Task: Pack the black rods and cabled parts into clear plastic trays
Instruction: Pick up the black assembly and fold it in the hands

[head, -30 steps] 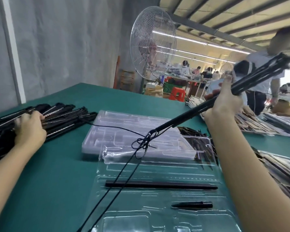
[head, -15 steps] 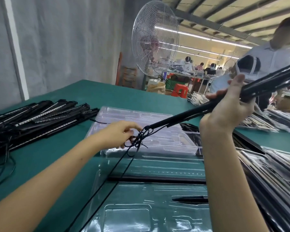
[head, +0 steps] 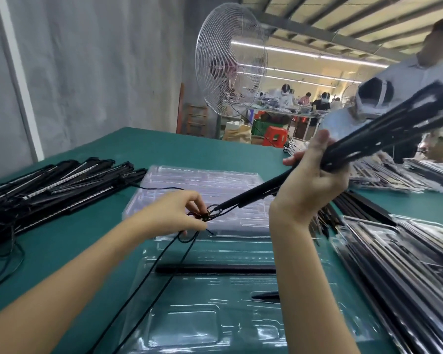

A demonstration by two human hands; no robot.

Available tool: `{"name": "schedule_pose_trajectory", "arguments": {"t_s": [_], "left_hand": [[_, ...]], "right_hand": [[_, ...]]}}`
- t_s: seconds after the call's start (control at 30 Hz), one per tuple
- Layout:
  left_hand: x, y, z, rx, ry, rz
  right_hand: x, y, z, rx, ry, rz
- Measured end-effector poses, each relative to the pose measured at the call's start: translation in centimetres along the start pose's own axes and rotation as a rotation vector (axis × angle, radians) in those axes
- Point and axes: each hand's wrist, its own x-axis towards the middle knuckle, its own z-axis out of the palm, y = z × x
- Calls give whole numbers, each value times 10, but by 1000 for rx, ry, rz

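My right hand (head: 311,180) grips a bundle of black rods (head: 384,134), raised and slanting up to the right. One rod's thin end (head: 251,194) points down-left to a knot of black cable (head: 206,213). My left hand (head: 175,215) pinches that knot; two cable strands (head: 149,292) hang toward the lower left. Below lies a clear plastic tray (head: 189,325) holding one long black rod (head: 215,269) and a short black part (head: 265,295).
A stack of clear trays (head: 205,180) sits behind the open tray. A pile of black rods with cables (head: 49,187) lies at the left. Filled trays (head: 404,256) crowd the right. A big fan (head: 230,65) and other workers stand beyond the green table (head: 69,241).
My left hand left the rod pile at the left, crossed to the centre and pinched the cable knot. My right hand kept the raised bundle, shifting slightly.
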Motion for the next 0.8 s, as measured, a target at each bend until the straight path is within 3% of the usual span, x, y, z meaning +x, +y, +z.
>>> {"name": "schedule_pose_trajectory", "arguments": {"t_s": [0.27, 0.33, 0.4, 0.47, 0.63, 0.8], "left_hand": [[-4, -1, 12, 180, 112, 20], [-6, -4, 12, 64, 150, -50], [-8, -4, 11, -234, 196, -118], [-11, -1, 8, -496, 223, -169], [-21, -3, 4, -672, 236, -244], [-26, -10, 3, -775, 145, -187]], "right_hand": [[-8, 5, -2, -228, -444, 191], [-3, 5, 0, -182, -540, 277], [1, 10, 0, -166, -601, 412], [0, 18, -6, -178, -591, 536], [-6, 46, -31, -146, -465, 805], [2, 55, -38, 61, -195, 793]]}}
